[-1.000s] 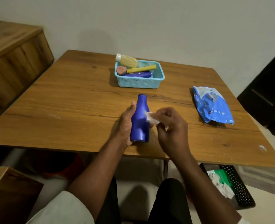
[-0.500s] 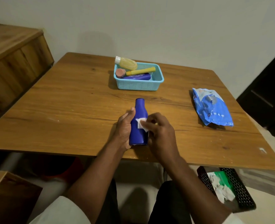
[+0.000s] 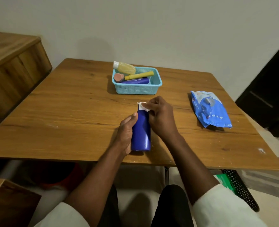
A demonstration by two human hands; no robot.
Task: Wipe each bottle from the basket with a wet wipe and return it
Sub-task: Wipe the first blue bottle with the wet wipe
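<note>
A dark blue bottle (image 3: 141, 131) stands near the table's front edge, its top pointing away from me. My left hand (image 3: 127, 130) grips its left side. My right hand (image 3: 160, 117) pinches a small white wet wipe (image 3: 142, 106) and presses it over the bottle's neck and cap, which the wipe hides. Farther back sits a light blue basket (image 3: 137, 90) holding a pale yellow bottle (image 3: 124, 68), a yellow tube (image 3: 139, 75), a pink-capped item (image 3: 118, 77) and another blue bottle (image 3: 135, 81).
A blue pack of wet wipes (image 3: 209, 108) lies on the wooden table (image 3: 69, 112) to the right. A black perforated bin (image 3: 238, 189) with used wipes stands on the floor at the lower right. Wooden furniture (image 3: 12, 66) is at the left.
My right hand has slid the wipe from the bottle's middle up to its neck and cap. The left hand keeps its hold on the bottle.
</note>
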